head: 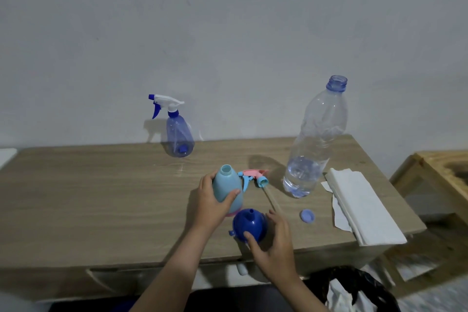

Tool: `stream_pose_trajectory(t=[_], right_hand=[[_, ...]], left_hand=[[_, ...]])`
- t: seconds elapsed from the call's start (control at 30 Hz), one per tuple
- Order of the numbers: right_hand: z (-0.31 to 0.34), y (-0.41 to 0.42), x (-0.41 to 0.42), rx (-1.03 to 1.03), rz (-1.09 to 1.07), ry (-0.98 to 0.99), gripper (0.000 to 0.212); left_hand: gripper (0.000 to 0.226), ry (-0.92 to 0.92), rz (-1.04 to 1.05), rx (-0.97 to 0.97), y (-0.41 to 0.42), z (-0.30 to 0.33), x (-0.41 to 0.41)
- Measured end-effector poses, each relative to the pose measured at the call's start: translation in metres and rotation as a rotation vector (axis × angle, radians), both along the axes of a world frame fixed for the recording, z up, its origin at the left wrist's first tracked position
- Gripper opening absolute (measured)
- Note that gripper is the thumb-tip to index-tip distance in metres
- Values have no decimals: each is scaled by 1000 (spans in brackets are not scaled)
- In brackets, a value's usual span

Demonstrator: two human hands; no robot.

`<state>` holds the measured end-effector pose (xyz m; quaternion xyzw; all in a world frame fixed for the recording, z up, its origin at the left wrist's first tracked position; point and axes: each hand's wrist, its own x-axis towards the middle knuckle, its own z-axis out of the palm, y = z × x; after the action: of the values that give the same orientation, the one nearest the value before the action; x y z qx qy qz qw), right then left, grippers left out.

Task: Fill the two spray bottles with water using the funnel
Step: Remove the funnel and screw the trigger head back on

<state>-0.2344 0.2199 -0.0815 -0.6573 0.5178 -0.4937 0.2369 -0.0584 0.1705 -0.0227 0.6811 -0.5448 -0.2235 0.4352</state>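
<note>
My left hand [211, 201] grips a light blue spray bottle [226, 189] with an open neck, standing near the table's front middle. Its pink and blue trigger head [253, 177] lies on the table just behind it. My right hand [272, 240] holds a dark blue funnel [250, 224], spout up, right in front of that bottle. A clear blue spray bottle [178, 134] with a white and blue trigger stands at the back by the wall. A large clear water bottle [314, 144], uncapped and about a quarter full, stands at the right.
The water bottle's blue cap [307, 216] lies on the wooden table [88, 197] right of my right hand. Folded white paper towels [362, 208] lie along the right edge. A wooden frame [435, 172] stands further right. A black bag [354, 289] sits below.
</note>
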Motion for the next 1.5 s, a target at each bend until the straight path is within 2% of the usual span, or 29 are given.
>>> stream_pose_trajectory(t=[0.1,0.17,0.23,0.37,0.47,0.57,0.73,0.8,0.97,1.13,1.27,1.5], right_hand=[[21,-19,-1,-174,8,45,40],[36,-48,0,-187,-28,80,31],[45,-78,2,-43,-57,119,31],[41,-123,12,237,-53,372,49],[31,-142,17,296,-55,456,36],[27,-152,16,310,-74,354,20],[63,-148,18,143,-68,101,47],[86,-151,16,60,-64,51,48],[169,-144,15,-54,-40,-171,35],[243,-124,23,-125,18,-401,38],[257,-112,35,-152,74,-415,39],[225,-105,50,-121,106,-291,39]], left_hand=[[63,38,7,-21,-2,-1,-1],[61,61,5,-27,-2,0,-3],[61,87,-6,-18,-2,1,-4],[65,69,-4,-7,-2,0,-2],[63,75,7,-5,-2,-1,-2],[63,75,10,10,-1,0,-2],[60,144,-15,13,2,6,-6],[58,161,-28,5,2,6,-7],[60,171,-33,-8,3,7,-7],[61,175,-49,18,5,13,-6],[63,193,-64,67,7,19,-7],[67,209,-42,84,4,19,-8]])
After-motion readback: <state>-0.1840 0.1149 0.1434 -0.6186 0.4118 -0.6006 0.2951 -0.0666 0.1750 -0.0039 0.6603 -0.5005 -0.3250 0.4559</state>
